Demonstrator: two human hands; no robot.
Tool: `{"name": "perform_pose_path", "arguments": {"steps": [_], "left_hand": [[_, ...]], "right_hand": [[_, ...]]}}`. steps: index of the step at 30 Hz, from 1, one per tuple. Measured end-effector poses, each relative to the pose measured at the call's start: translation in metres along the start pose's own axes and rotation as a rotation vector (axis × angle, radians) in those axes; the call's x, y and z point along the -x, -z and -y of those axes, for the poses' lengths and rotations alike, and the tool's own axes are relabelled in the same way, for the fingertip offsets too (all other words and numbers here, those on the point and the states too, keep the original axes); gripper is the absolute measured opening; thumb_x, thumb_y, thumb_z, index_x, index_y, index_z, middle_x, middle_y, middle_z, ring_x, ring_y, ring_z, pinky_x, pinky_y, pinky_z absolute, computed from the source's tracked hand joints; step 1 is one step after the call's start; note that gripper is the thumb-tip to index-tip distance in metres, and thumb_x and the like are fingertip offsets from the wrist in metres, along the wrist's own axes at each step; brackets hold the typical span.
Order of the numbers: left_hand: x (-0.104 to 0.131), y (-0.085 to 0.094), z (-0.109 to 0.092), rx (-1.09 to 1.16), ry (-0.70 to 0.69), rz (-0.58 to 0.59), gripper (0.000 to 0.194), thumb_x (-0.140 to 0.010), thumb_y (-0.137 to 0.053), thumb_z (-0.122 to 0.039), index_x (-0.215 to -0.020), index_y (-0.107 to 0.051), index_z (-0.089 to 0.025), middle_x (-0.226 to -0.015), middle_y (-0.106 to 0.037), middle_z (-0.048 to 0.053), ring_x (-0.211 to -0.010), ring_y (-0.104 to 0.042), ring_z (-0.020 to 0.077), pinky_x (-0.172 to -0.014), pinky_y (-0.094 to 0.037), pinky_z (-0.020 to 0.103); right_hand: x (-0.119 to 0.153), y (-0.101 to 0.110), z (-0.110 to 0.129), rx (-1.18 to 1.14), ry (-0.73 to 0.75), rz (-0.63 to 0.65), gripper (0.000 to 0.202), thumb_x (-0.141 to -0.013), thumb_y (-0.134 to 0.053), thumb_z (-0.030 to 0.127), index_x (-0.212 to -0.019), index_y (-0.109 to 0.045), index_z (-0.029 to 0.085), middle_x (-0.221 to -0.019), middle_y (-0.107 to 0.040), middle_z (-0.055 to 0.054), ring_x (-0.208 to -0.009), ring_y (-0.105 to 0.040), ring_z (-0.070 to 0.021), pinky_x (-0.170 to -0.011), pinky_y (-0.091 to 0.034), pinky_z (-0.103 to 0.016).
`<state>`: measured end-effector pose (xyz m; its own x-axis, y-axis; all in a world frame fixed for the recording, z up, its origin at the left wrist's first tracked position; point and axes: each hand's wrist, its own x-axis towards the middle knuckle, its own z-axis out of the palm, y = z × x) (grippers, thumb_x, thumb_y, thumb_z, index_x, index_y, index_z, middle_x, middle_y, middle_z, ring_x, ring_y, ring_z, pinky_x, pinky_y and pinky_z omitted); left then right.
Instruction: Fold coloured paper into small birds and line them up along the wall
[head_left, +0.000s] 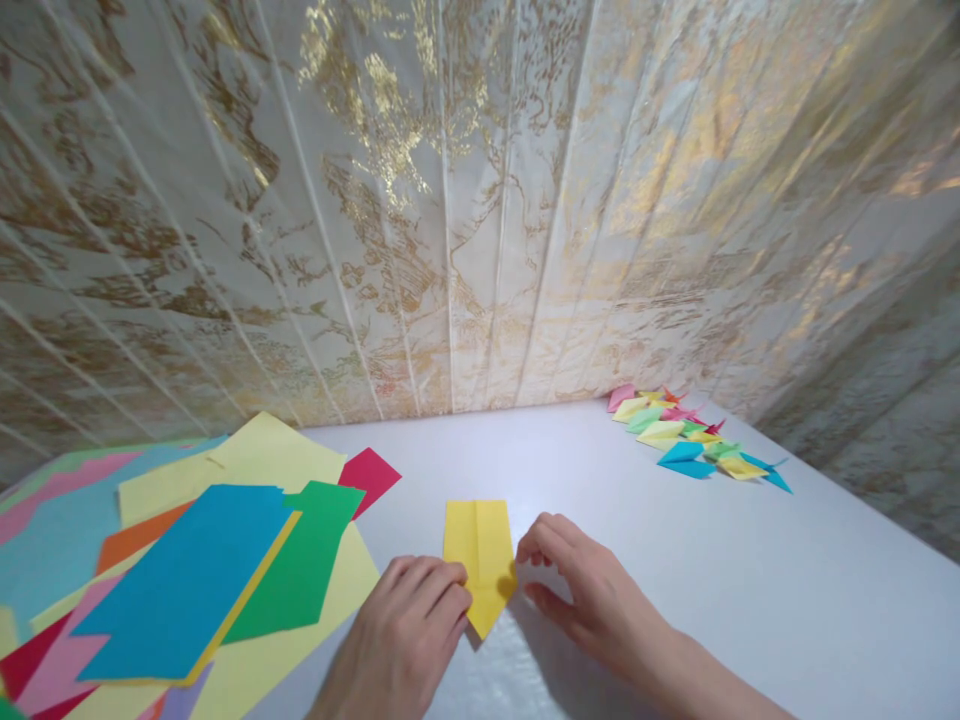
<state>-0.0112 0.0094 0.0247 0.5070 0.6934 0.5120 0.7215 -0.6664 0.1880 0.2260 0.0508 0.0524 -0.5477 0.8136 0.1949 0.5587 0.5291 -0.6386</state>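
Note:
A small folded piece of yellow paper [478, 555] lies on the white table in front of me. Its top edge is straight, its lower end tapers to a point, and a crease runs down its upper middle. My left hand [416, 620] is closed at the lower left edge of the paper, with the fingertips on it and the thumb hidden. Just off the right edge is my right hand [581, 590], its fingers bent and the thumb apart from them, with nothing visible between them.
Coloured paper sheets and scraps, including a blue piece [187, 580] and a green piece [300, 570], overlap on the left. Several folded paper shapes [682, 430] sit at the back right. A gold-patterned curtain [450, 200] hangs behind the table [750, 580].

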Motion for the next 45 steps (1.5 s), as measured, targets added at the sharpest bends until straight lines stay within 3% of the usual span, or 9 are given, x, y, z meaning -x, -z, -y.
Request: {"name": "perform_pose_path", "arguments": {"steps": [2, 5, 9, 13, 16, 25, 31, 37, 45], "left_hand": [[0.001, 0.0, -0.002, -0.018, 0.01, 0.017, 0.019, -0.098, -0.046, -0.01, -0.095, -0.06, -0.022, -0.101, -0.07, 0.002, -0.088, -0.063, 0.0212, -0.079, -0.046, 0.036], [0.002, 0.0, -0.005, -0.027, 0.026, 0.033, 0.018, -0.097, -0.048, -0.011, -0.09, -0.06, -0.023, -0.101, -0.07, 0.002, -0.087, -0.062, 0.0214, -0.078, -0.045, 0.036], [0.002, -0.001, -0.008, 0.032, 0.096, 0.015, 0.016, -0.094, -0.054, -0.012, -0.086, -0.061, -0.023, -0.097, -0.067, 0.001, -0.084, -0.061, 0.0204, -0.074, -0.045, 0.034], [0.0, -0.002, -0.005, 0.115, 0.249, 0.031, 0.016, -0.088, -0.062, -0.011, -0.079, -0.059, -0.024, -0.094, -0.063, 0.001, -0.085, -0.06, 0.0203, -0.071, -0.047, 0.032], [0.0, -0.003, -0.002, 0.133, 0.309, 0.046, 0.016, -0.086, -0.063, -0.012, -0.077, -0.058, -0.024, -0.093, -0.062, 0.001, -0.085, -0.06, 0.0207, -0.071, -0.049, 0.032], [0.004, -0.004, -0.006, 0.107, 0.318, 0.058, 0.011, -0.085, -0.064, -0.017, -0.08, -0.06, -0.025, -0.103, -0.061, 0.004, -0.095, -0.059, 0.0247, -0.076, -0.051, 0.037], [0.001, -0.008, -0.005, 0.117, 0.346, 0.048, 0.017, -0.086, -0.061, -0.014, -0.073, -0.056, -0.023, -0.096, -0.061, 0.002, -0.089, -0.057, 0.0225, -0.073, -0.047, 0.034], [-0.003, -0.011, -0.007, 0.127, 0.421, 0.081, 0.019, -0.082, -0.062, -0.01, -0.069, -0.054, -0.022, -0.094, -0.06, 0.001, -0.088, -0.056, 0.0226, -0.074, -0.042, 0.036], [-0.001, -0.01, -0.008, 0.187, 0.459, 0.128, 0.017, -0.09, -0.057, -0.018, -0.074, -0.054, -0.022, -0.099, -0.058, 0.002, -0.093, -0.052, 0.0239, -0.078, -0.041, 0.04]], "right_hand": [[0.003, -0.009, -0.003, 0.06, 0.186, 0.034, 0.025, -0.079, -0.058, 0.004, -0.098, -0.061, 0.021, -0.1, -0.066, -0.007, -0.088, -0.057, -0.021, -0.075, -0.047, -0.031], [0.004, -0.025, -0.005, 0.076, 0.28, 0.063, 0.018, -0.086, -0.061, 0.008, -0.095, -0.065, 0.022, -0.098, -0.067, -0.005, -0.086, -0.056, -0.0203, -0.075, -0.045, -0.031], [0.002, -0.033, -0.006, -0.008, 0.193, 0.039, 0.011, -0.09, -0.065, 0.012, -0.089, -0.068, 0.023, -0.093, -0.067, -0.003, -0.086, -0.055, -0.0197, -0.077, -0.045, -0.032], [-0.003, -0.027, -0.001, -0.112, 0.041, 0.032, 0.009, -0.086, -0.073, 0.016, -0.081, -0.07, 0.021, -0.091, -0.064, -0.002, -0.092, -0.054, -0.0211, -0.083, -0.045, -0.035], [-0.005, -0.024, 0.001, -0.162, 0.021, 0.067, 0.009, -0.082, -0.079, 0.017, -0.083, -0.072, 0.022, -0.094, -0.063, -0.002, -0.096, -0.053, -0.0214, -0.087, -0.044, -0.036], [-0.012, -0.029, 0.002, -0.085, -0.053, 0.072, 0.016, -0.084, -0.071, 0.006, -0.076, -0.065, 0.018, -0.086, -0.061, -0.001, -0.087, -0.051, -0.0194, -0.082, -0.04, -0.035], [-0.014, -0.026, 0.002, -0.098, -0.009, 0.105, 0.015, -0.082, -0.076, 0.01, -0.078, -0.064, 0.019, -0.09, -0.06, -0.001, -0.091, -0.051, -0.0194, -0.084, -0.039, -0.035], [-0.013, -0.028, 0.007, -0.079, -0.054, 0.082, 0.018, -0.081, -0.073, 0.005, -0.076, -0.061, 0.017, -0.092, -0.058, -0.001, -0.091, -0.05, -0.0192, -0.085, -0.038, -0.036], [-0.017, -0.03, 0.009, -0.054, -0.099, 0.088, 0.018, -0.078, -0.074, 0.004, -0.072, -0.062, 0.016, -0.089, -0.057, -0.002, -0.09, -0.05, -0.0195, -0.084, -0.039, -0.035]]}}
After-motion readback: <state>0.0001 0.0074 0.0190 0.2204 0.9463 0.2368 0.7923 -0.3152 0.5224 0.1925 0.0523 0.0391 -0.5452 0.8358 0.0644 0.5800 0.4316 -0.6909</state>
